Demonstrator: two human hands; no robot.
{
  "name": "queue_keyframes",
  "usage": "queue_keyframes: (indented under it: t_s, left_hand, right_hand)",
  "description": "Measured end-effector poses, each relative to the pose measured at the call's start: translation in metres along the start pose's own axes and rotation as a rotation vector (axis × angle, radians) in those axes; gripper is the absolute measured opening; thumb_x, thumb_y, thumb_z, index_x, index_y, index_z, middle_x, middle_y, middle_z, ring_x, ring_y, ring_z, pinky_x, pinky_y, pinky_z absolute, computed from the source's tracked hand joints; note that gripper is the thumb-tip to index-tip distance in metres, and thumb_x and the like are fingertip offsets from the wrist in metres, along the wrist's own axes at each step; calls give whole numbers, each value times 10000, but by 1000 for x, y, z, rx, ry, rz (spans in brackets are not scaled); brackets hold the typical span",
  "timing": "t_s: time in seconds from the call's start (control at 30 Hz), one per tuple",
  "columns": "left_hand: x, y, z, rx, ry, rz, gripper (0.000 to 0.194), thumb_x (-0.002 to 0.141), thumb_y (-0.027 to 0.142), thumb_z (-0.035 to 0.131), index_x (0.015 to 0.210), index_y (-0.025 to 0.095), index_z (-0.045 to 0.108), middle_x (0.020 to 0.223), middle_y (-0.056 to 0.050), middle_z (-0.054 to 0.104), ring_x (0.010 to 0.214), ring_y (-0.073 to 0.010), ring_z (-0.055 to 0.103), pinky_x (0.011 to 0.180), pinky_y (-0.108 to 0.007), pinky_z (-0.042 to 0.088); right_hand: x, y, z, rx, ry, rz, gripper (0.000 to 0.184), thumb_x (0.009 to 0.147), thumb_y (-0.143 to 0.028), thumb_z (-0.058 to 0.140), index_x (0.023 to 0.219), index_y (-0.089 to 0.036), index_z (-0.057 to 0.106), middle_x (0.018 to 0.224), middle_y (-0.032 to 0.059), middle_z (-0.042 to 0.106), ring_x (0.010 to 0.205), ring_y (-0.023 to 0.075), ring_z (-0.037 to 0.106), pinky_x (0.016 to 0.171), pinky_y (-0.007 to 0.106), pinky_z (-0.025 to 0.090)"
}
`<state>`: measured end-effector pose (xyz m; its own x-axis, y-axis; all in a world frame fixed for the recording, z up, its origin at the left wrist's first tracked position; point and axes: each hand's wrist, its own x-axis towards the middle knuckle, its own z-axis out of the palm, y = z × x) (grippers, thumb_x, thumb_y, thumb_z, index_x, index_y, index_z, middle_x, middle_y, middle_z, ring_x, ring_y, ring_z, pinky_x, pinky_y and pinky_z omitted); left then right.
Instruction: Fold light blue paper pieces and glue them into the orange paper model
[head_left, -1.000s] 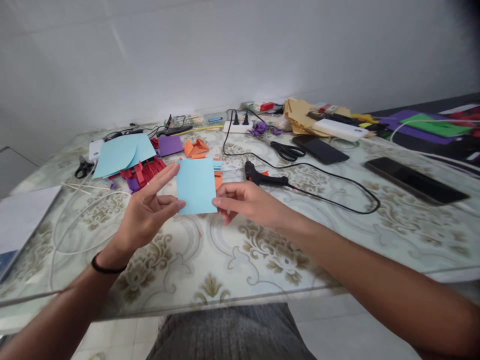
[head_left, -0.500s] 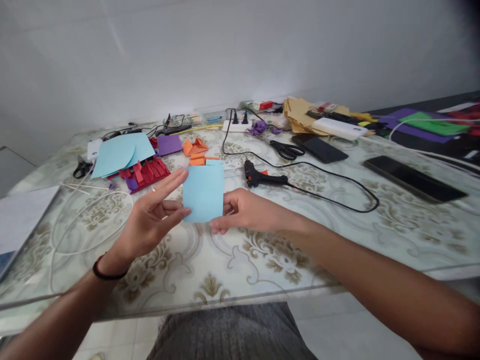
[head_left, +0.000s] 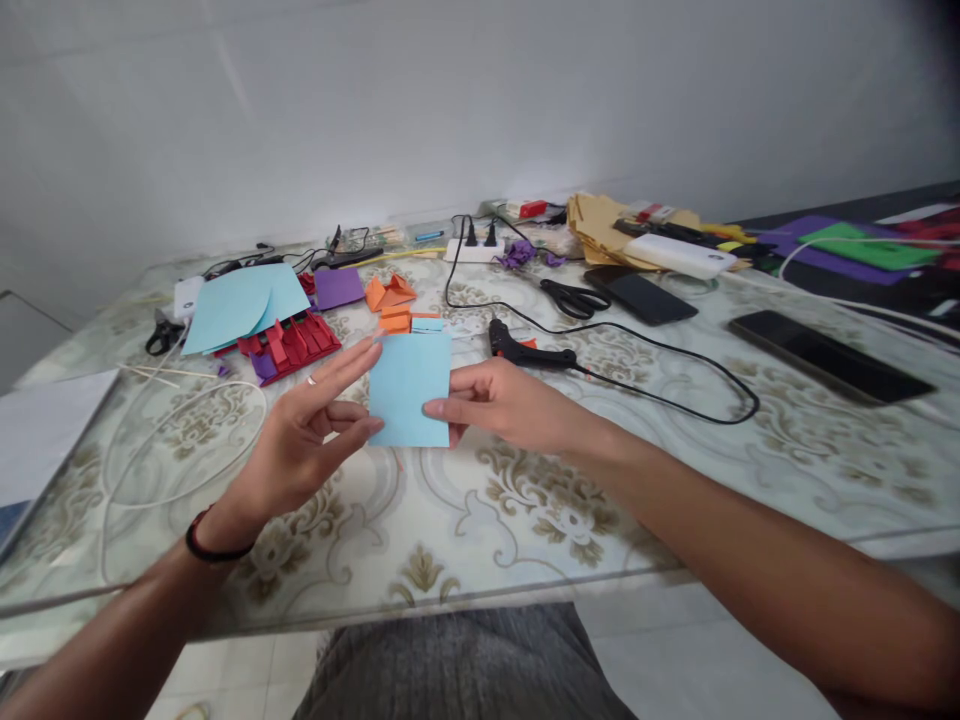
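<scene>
A light blue square of paper [head_left: 409,380] is held up above the patterned table, facing me. My left hand [head_left: 304,420] grips its left edge, thumb at the lower corner and fingers at the upper one. On the right edge, my right hand [head_left: 502,405] pinches the sheet, its thumb lying on the front and its fingers behind. Just beyond the sheet's top lie folded orange paper pieces [head_left: 391,294] and a small light blue strip [head_left: 427,325]. A black glue gun [head_left: 531,352] rests on the table beyond my right hand.
Blue sheets [head_left: 247,305] and folded red paper [head_left: 300,345] lie at the left, near a looping white cable [head_left: 259,395]. Black scissors [head_left: 574,298], a dark phone [head_left: 641,295] and another phone [head_left: 829,355] are to the right. A power strip [head_left: 474,251] stands at the back.
My right hand has moved up along the paper's right edge, and its thumb now lies on the front. The small blue strip behind the sheet shows more clearly.
</scene>
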<state>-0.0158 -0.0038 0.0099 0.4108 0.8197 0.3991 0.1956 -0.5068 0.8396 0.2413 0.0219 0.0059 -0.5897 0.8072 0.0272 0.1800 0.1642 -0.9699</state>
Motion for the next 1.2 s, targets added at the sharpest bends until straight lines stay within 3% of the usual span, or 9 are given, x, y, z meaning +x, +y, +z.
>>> queue_keyframes:
  t_s: [0.23, 0.37, 0.63, 0.7, 0.8, 0.93, 1.07, 1.2]
  left_hand:
    - [2, 6, 1, -97, -20, -72, 643, 882, 126, 763, 1441, 401, 606, 1686, -95, 362, 698, -55, 710, 678, -205, 633]
    - [1, 6, 1, -107, -36, -106, 639, 886, 122, 758, 1437, 408, 608, 1696, -89, 340, 664, -41, 693, 655, -204, 629]
    - [0, 4, -1, -116, -46, -99, 626, 880, 138, 774, 1437, 375, 617, 1685, -102, 361, 691, -71, 707, 629, -203, 623]
    - [1, 3, 0, -111, -28, -79, 627, 881, 132, 771, 1440, 368, 615, 1679, -106, 372, 689, -69, 701, 638, -201, 626]
    - [2, 2, 1, -111, 41, -26, 640, 866, 118, 785, 1429, 376, 624, 1665, -98, 402, 679, -56, 693, 658, -190, 626]
    - [5, 2, 2, -118, 114, -13, 640, 844, 130, 812, 1402, 395, 646, 1665, -77, 407, 696, -67, 712, 675, -197, 635]
    - [5, 4, 2, -116, 91, -44, 628, 834, 164, 828, 1399, 376, 653, 1657, -86, 418, 717, -94, 720, 658, -212, 647]
    - [4, 5, 1, -142, 61, -59, 629, 839, 166, 822, 1408, 368, 646, 1667, -101, 395, 665, -73, 688, 593, -200, 634]
  right_hand:
    - [2, -1, -4, 63, 105, -31, 367, 771, -473, 845, 694, -161, 667, 649, 16, 720, 623, 145, 663, 627, 258, 500]
    - [3, -2, -7, 94, 203, -58, 376, 784, -476, 840, 685, -160, 663, 637, 11, 708, 602, 125, 643, 634, 253, 501]
    - [4, 2, -10, 200, 332, -128, 391, 783, -523, 833, 855, -157, 719, 725, 11, 717, 612, 120, 654, 637, 267, 552]
    - [3, 2, -10, 229, 297, -107, 387, 757, -507, 859, 833, -159, 708, 694, -3, 707, 598, 115, 652, 623, 253, 543]
    - [3, 2, -5, 237, 128, -36, 370, 725, -462, 890, 772, -157, 686, 654, -7, 710, 601, 122, 669, 624, 244, 535]
    - [3, 5, 1, 167, -59, -1, 337, 760, -444, 864, 810, -148, 709, 787, 33, 779, 653, 138, 711, 644, 247, 534]
    - [3, 3, 1, 114, -46, 7, 329, 836, -459, 799, 755, -160, 691, 724, 31, 771, 645, 139, 705, 660, 251, 530]
    - [2, -3, -4, 132, 26, 1, 353, 812, -455, 824, 680, -169, 663, 643, 15, 735, 610, 138, 687, 653, 256, 538]
